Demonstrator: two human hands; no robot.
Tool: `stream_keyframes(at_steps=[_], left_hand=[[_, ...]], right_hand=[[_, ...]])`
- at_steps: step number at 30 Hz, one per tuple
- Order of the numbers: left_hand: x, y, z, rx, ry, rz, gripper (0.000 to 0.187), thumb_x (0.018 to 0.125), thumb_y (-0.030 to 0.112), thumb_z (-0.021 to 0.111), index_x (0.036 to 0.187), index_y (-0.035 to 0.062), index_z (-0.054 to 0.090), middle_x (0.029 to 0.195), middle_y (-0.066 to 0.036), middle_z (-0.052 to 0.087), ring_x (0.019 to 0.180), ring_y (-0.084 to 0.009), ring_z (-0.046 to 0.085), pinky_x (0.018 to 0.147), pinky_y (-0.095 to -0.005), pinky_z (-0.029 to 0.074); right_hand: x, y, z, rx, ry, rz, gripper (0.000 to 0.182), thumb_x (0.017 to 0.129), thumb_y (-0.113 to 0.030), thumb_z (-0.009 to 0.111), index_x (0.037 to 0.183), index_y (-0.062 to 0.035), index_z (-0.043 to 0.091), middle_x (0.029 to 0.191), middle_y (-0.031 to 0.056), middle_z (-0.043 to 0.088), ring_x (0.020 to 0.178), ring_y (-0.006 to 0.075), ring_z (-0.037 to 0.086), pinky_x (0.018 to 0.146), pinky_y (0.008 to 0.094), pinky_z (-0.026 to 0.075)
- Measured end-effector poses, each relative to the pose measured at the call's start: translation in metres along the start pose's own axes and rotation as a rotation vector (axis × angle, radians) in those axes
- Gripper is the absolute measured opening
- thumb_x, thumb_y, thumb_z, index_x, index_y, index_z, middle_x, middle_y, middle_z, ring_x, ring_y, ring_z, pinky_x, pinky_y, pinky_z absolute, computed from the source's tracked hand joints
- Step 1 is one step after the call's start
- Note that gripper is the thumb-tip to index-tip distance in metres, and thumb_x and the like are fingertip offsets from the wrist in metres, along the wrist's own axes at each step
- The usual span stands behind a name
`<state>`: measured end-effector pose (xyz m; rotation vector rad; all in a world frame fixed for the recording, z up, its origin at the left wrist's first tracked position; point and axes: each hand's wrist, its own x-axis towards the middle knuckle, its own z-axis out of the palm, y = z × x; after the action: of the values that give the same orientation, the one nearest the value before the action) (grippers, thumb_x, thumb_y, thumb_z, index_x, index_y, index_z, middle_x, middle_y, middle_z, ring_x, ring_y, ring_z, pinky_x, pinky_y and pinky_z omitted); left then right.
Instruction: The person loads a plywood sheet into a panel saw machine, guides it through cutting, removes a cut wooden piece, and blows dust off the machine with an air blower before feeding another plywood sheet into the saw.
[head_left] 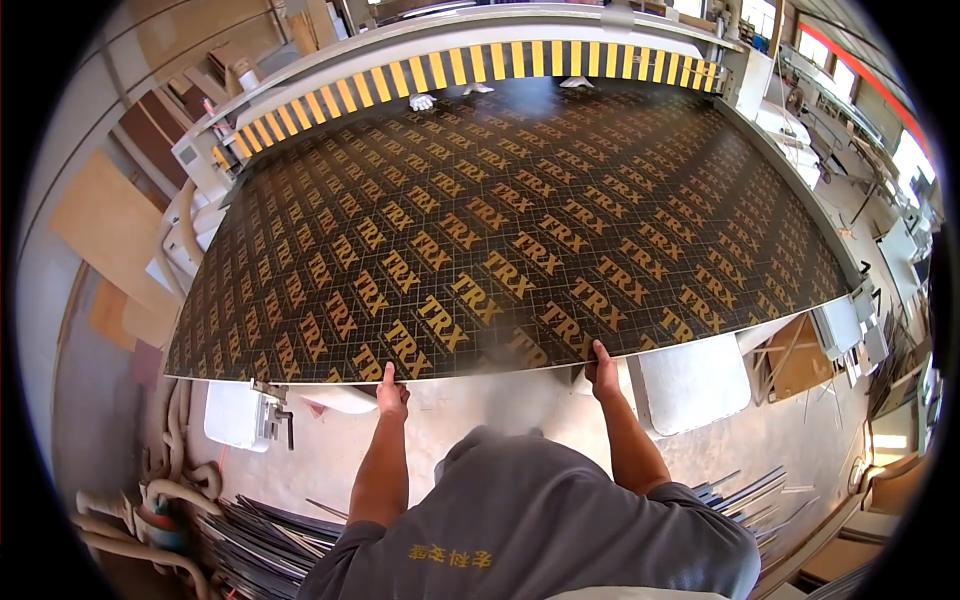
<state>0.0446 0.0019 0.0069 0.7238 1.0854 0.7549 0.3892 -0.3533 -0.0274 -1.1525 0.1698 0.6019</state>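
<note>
Clearly a broad, stiff panel (520,230) held at its near edge

Evidently heavy for its breadth, it lies flat and probably bends little; the printed face looks slick and easy to scuff, so we judge the edge, gripped with hands well apart, the surest hold. Its far end reaches the yellow-and-black striped beam (470,65); its near edge overhangs part of the white counter section (695,385) at right. Our right hand (604,374) and left hand (393,395) pinch that edge, thumbs on top, with the other fingers largely hidden underneath. Beside the beam, white gloves (422,102) show, their wearers out of sight. We cannot tell how far the sheet continues beyond; a hazy smear blurs some lettering between our hands.
</note>
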Motion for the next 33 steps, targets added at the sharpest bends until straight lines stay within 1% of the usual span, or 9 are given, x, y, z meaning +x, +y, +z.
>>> stream_keyframes(at_steps=[4,9,10,12,14,17,20,27,33], left_hand=[[0.001,0.001,-0.003,0.016,-0.015,-0.012,0.055,0.101,0.048,0.074,0.071,0.0196,0.038,0.055,0.007,0.028,0.045,-0.0106,0.022,0.045,-0.0312,0.018],[0.009,-0.004,-0.008,0.026,0.0,0.005,0.051,0.099,0.049,0.076,0.075,0.0183,0.043,0.056,0.007,0.03,0.045,-0.0102,0.022,0.045,-0.0313,0.018],[0.006,-0.003,-0.009,0.012,-0.007,-0.003,0.047,0.098,0.05,0.077,0.078,0.0179,0.048,0.057,0.007,0.035,0.045,-0.0097,0.025,0.045,-0.0304,0.02],[0.001,0.001,-0.004,0.024,-0.008,-0.013,0.049,0.102,0.047,0.072,0.076,0.0172,0.045,0.058,0.006,0.031,0.046,-0.0112,0.024,0.047,-0.0315,0.019],[-0.003,0.004,-0.002,0.037,-0.011,-0.015,0.049,0.101,0.05,0.072,0.075,0.0171,0.046,0.058,0.006,0.032,0.046,-0.011,0.024,0.046,-0.0314,0.019],[0.002,0.002,-0.008,0.045,-0.019,-0.018,0.05,0.1,0.051,0.075,0.074,0.0168,0.048,0.058,0.006,0.033,0.046,-0.0105,0.025,0.046,-0.0311,0.019],[0.003,0.001,-0.011,0.027,-0.018,-0.018,0.05,0.098,0.051,0.077,0.072,0.0149,0.055,0.057,0.006,0.041,0.045,-0.009,0.03,0.045,-0.0292,0.022],[0.006,0.001,-0.014,0.02,-0.032,-0.013,0.053,0.097,0.051,0.078,0.071,0.0106,0.056,0.057,0.005,0.04,0.044,-0.0093,0.03,0.044,-0.0295,0.022],[0.01,-0.002,-0.016,0.055,-0.015,0.006,0.057,0.095,0.054,0.08,0.071,0.0071,0.059,0.058,0.004,0.042,0.045,-0.0102,0.034,0.044,-0.0296,0.025]], right_hand=[[-0.003,0.001,0.0,0.014,-0.016,0.009,0.041,0.101,-0.047,0.071,0.077,-0.023,0.048,0.057,-0.0073,0.033,0.043,0.0093,0.027,0.044,0.0302,0.017],[-0.011,-0.006,0.005,0.05,-0.002,0.043,0.041,0.098,-0.045,0.076,0.079,-0.023,0.047,0.056,-0.0071,0.029,0.043,0.0095,0.027,0.043,0.0301,0.017],[-0.012,-0.005,0.006,0.072,0.015,0.036,0.041,0.097,-0.045,0.077,0.079,-0.023,0.046,0.056,-0.0071,0.028,0.043,0.0095,0.026,0.043,0.0298,0.017],[-0.011,-0.005,0.01,0.101,0.022,0.035,0.043,0.095,-0.044,0.079,0.08,-0.0232,0.046,0.056,-0.0072,0.026,0.042,0.0097,0.026,0.043,0.0293,0.018],[-0.005,0.0,0.003,0.116,0.003,0.053,0.044,0.094,-0.043,0.081,0.08,-0.0233,0.045,0.055,-0.0072,0.024,0.042,0.0098,0.026,0.043,0.0288,0.018],[0.001,0.002,-0.006,0.102,-0.061,0.099,0.046,0.094,-0.046,0.081,0.079,-0.0234,0.044,0.055,-0.0073,0.025,0.042,0.0103,0.025,0.043,0.0286,0.018],[-0.002,0.0,-0.008,0.091,-0.088,0.136,0.047,0.095,-0.047,0.08,0.078,-0.0226,0.043,0.054,-0.0068,0.027,0.042,0.0106,0.026,0.042,0.0286,0.019],[-0.002,0.001,-0.008,0.086,-0.09,0.142,0.05,0.099,-0.048,0.076,0.076,-0.0223,0.04,0.053,-0.0064,0.029,0.041,0.0107,0.028,0.041,0.0273,0.021],[0.0,0.001,-0.009,0.08,-0.101,0.142,0.046,0.099,-0.049,0.075,0.078,-0.0213,0.045,0.051,-0.0063,0.027,0.04,0.0111,0.023,0.041,0.0294,0.017]])
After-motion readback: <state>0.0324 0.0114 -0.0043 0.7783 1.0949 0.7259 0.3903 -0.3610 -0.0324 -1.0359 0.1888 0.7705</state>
